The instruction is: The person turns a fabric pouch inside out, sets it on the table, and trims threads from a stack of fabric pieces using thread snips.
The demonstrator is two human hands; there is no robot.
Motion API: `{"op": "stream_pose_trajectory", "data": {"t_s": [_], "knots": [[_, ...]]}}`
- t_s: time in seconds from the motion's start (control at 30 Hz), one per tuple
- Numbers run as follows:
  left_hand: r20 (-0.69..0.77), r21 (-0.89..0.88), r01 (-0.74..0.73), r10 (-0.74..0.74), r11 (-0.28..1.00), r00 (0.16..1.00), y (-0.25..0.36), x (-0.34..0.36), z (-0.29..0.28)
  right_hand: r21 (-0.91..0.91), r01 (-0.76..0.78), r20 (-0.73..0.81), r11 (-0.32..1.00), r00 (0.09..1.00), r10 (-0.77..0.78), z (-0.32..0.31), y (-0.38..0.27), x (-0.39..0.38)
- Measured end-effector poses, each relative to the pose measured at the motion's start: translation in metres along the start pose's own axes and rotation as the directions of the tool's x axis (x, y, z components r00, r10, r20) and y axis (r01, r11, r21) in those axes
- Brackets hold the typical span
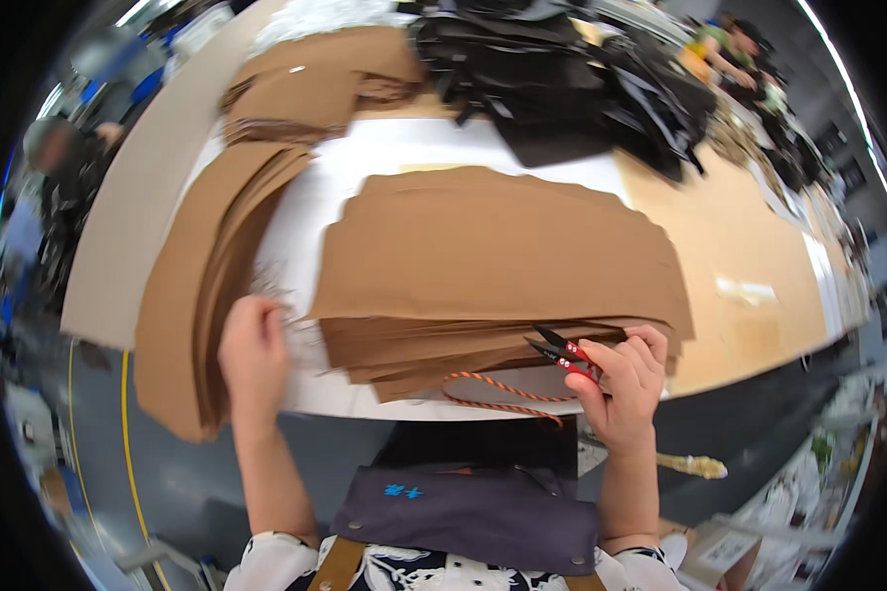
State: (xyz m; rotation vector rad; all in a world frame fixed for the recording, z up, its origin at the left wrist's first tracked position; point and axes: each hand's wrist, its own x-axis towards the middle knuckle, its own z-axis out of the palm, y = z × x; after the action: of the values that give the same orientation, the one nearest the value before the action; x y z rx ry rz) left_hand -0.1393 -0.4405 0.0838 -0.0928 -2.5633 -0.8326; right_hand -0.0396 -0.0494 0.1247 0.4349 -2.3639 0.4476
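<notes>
A wide stack of brown fabric pieces lies in front of me, its lower layers fanned out toward the near table edge. In my right hand is a pair of red-handled thread snips, blades apart and pointing left over the stack's front edge. An orange-and-black cord loops out from beside the snips. My left hand is closed at the stack's left side, next to a second brown fabric pile that hangs over the table edge. Loose thread ends show by its fingers; whether they are pinched is unclear.
More brown fabric is stacked at the far left. Black glossy material is heaped at the back. The pale wooden tabletop stretches right. Other people are in the background at both sides. A purple-grey apron covers my lap.
</notes>
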Motion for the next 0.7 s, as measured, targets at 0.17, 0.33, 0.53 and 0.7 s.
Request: {"op": "stream_pose_trajectory", "data": {"t_s": [0.17,0.33,0.53,0.7], "knots": [[-0.039,0.139,-0.071,0.077,0.988,0.996,0.001,0.007,-0.014,0.096,-0.394,-0.190,0.914,0.894,0.405,-0.019,0.027,-0.053],[-0.210,-0.174,-0.276,0.238,0.945,0.948,0.094,0.017,0.009,0.228,-0.536,-0.214,0.813,0.787,0.579,-0.029,0.031,-0.068],[-0.013,-0.312,-0.676,0.709,0.667,0.705,0.191,0.013,0.056,0.095,-0.346,-0.124,0.933,0.926,0.356,-0.027,0.027,-0.038],[0.077,-0.373,-0.650,0.720,0.662,0.689,0.216,0.010,0.077,0.083,-0.304,-0.107,0.949,0.944,0.312,-0.028,0.024,-0.027]]}}
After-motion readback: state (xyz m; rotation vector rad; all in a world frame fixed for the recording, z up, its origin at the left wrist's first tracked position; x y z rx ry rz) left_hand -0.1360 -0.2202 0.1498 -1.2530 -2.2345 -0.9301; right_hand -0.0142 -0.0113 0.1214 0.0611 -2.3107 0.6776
